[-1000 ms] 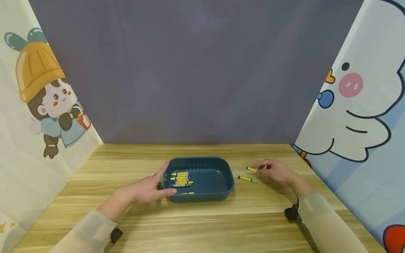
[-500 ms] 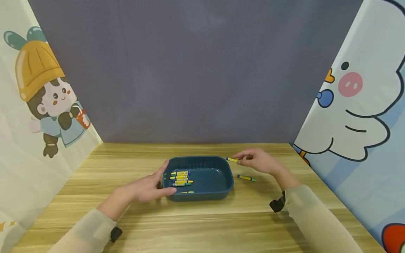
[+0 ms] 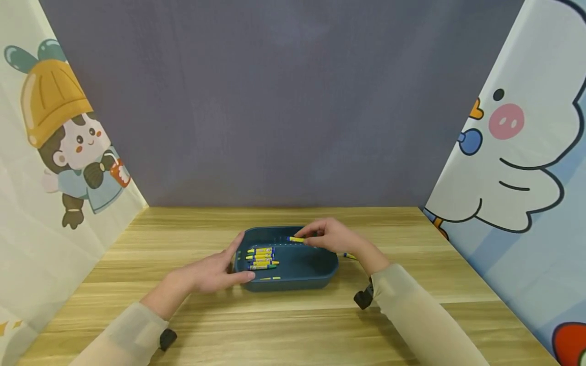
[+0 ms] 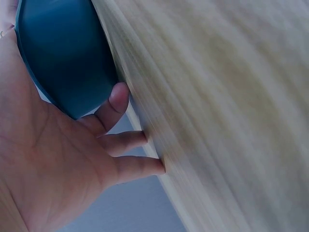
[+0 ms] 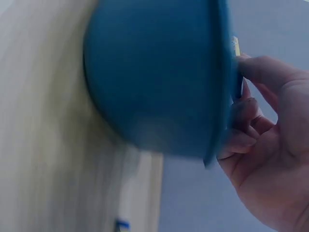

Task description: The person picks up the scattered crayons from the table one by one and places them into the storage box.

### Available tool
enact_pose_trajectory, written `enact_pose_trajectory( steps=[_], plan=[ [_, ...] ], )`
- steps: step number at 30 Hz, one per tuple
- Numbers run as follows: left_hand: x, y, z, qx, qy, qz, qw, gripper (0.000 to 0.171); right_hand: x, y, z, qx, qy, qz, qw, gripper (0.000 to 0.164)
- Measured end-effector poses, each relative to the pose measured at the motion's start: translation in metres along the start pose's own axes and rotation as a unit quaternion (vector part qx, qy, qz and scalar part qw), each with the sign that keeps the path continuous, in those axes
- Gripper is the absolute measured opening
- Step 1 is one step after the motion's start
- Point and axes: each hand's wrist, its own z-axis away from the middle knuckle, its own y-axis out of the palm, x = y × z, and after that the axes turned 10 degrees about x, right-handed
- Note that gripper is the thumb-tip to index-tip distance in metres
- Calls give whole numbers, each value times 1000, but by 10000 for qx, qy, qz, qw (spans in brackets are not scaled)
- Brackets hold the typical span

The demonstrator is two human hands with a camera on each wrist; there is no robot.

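Note:
A dark blue plastic bin (image 3: 288, 284) sits on the table. My left hand (image 3: 212, 273) spans its left end, thumb on the front rim and index finger stretched along the side. In the left wrist view the other fingers (image 4: 140, 166) reach down to the tabletop. My right hand (image 3: 336, 236) pinches a yellow crayon (image 3: 296, 239) with a blue end over the bin's back right part. The right wrist view shows the bin's wall (image 5: 154, 82) hiding part of that crayon. Several yellow-wrapped crayons (image 3: 261, 258) lie side by side in the bin's left half.
One more crayon (image 3: 350, 255) lies on the wooden table (image 3: 293, 325) right of the bin, mostly hidden behind the right wrist. A grey cloth backdrop (image 3: 284, 112) rises behind the table, with cartoon-printed panels (image 3: 513, 188) at both sides.
My right hand has picked up the crayon from the table and carried it left, over the bin's rim. The left hand and the bin have stayed put.

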Motion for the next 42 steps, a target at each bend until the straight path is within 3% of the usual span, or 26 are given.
enact_pose_trajectory(
  steps=[10,15,20,30,42],
  plan=[
    [2,0,-1,36,58,154,9999,119,16,45,-41,338,-216,328,9987,24],
    [1,0,-1,41,59,122,9999,119,18,58,-51,482,-241,170,9984,24],
    [1,0,-1,88,24,103,9999,119,16,62,-54,636,-260,40,9976,24],
    [3,0,-1,93,35,84,9999,119,12,66,-58,958,-371,350,9941,20],
    [0,-1,0,122,32,101,9999,119,12,70,-58,922,-266,473,9943,19]
  ],
)
